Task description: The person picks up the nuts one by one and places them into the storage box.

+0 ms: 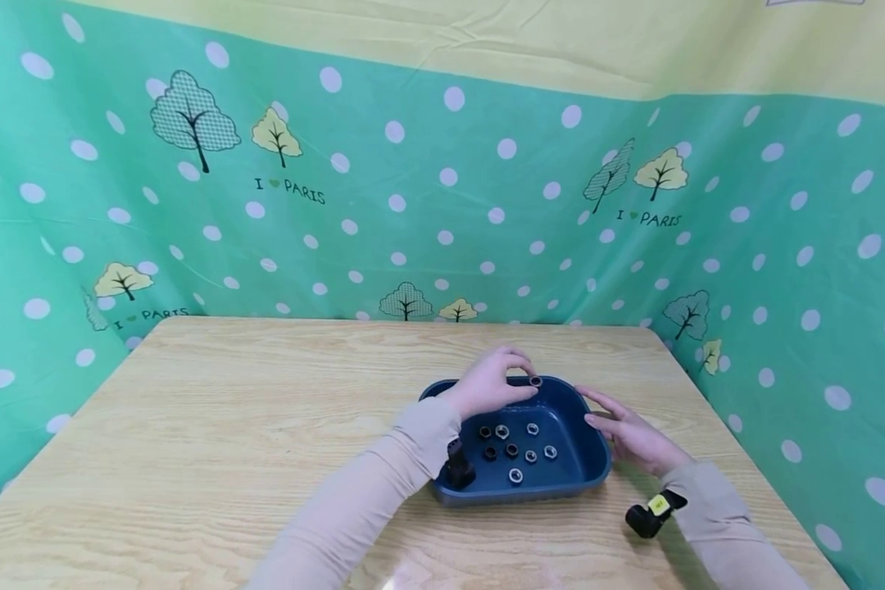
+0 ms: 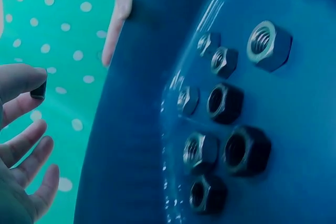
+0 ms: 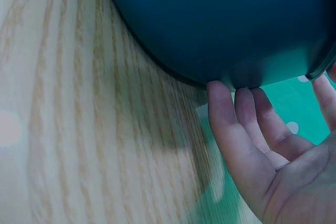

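In the head view my left hand (image 1: pixel 492 383) is raised over the far part of a dark blue plastic basin (image 1: pixel 571 485). Its thumb and index finger pinch a small dark hex nut (image 1: pixel 535 381), whose edge shows between the fingertips in the left wrist view. The other fingers are spread loosely. On the basin floor lie several hex nuts, some silvery like this large one (image 2: pixel 269 45), others black like this one (image 2: pixel 247 150). My right hand (image 1: pixel 637 438) holds the basin's right side, thumb at the rim and fingertips (image 3: pixel 219 90) against the outer wall.
The basin stands on a light wood-grain table (image 1: pixel 214 434), right of its middle. Behind and to the right hangs a green dotted curtain (image 1: pixel 383 197) with printed trees. Each wrist wears a black camera, the right one (image 1: pixel 645 518) low over the table.
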`<action>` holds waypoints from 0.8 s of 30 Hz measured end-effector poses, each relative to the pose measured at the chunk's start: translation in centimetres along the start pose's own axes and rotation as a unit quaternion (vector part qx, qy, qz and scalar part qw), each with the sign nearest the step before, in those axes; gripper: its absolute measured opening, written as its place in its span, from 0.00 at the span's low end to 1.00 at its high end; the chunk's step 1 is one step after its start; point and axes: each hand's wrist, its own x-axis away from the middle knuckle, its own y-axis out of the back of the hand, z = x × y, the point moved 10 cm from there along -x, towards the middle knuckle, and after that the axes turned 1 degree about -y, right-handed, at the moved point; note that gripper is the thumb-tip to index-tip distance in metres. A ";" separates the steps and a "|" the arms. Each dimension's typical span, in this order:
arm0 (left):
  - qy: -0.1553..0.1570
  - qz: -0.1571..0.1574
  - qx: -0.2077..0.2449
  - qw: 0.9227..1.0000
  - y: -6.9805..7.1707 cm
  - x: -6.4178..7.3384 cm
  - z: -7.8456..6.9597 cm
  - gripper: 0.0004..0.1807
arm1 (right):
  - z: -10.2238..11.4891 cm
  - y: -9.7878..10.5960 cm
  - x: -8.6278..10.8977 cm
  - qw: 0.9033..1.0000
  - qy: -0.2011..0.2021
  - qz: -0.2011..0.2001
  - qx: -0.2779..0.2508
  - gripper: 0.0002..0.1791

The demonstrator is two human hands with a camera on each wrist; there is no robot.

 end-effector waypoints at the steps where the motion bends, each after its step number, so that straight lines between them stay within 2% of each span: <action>1: 0.001 0.005 0.001 1.000 -0.2 0.0 -0.2 0.09 | 0.0 0.0 0.0 1.000 0.000 0.000 0.000 0.39; 9: -0.009 0.043 -0.010 0.999 -2.1 -0.1 -1.1 0.11 | 0.0 -0.1 -0.1 1.000 0.000 0.001 -0.001 0.39; 12: -0.021 0.075 -0.011 0.997 -3.2 -0.2 -1.3 0.10 | -0.1 0.1 -0.1 1.000 -0.003 -0.004 0.002 0.39; 18: -0.066 0.160 -0.046 0.984 -6.1 0.1 -1.6 0.09 | -0.1 0.2 -0.1 1.000 -0.002 -0.010 0.006 0.38; 24: -0.088 0.214 -0.081 0.970 -8.0 0.4 -1.9 0.09 | 0.1 0.3 -0.1 1.000 0.009 -0.001 0.000 0.37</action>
